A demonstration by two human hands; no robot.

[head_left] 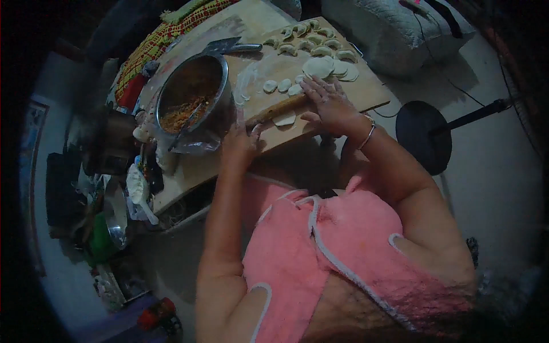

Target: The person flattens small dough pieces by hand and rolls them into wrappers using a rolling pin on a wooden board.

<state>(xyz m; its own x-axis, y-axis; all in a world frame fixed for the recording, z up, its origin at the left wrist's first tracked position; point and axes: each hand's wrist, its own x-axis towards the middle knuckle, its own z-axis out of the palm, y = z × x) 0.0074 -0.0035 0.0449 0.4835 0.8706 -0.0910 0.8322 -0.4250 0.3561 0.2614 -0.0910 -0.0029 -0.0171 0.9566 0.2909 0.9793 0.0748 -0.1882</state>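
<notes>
A wooden rolling pin (276, 109) lies across a dough round (285, 118) near the front edge of the wooden board (360, 92). My left hand (242, 139) is on the pin's left end, and my right hand (328, 100) rests with spread fingers on its right end. Just beyond the pin are several small flattened dough pieces (269, 86). Rolled dough wrappers (318, 67) lie in an overlapping pile past my right hand. Several folded dumplings (321, 51) stand in rows at the board's far corner.
Left of the board stands a deep metal pot (226, 79) of chopped filling with a utensil in it. A cleaver (223, 44) lies behind the pot. A round black stand base (423, 137) is on the floor at right, and a metal bowl (116, 214) is at lower left.
</notes>
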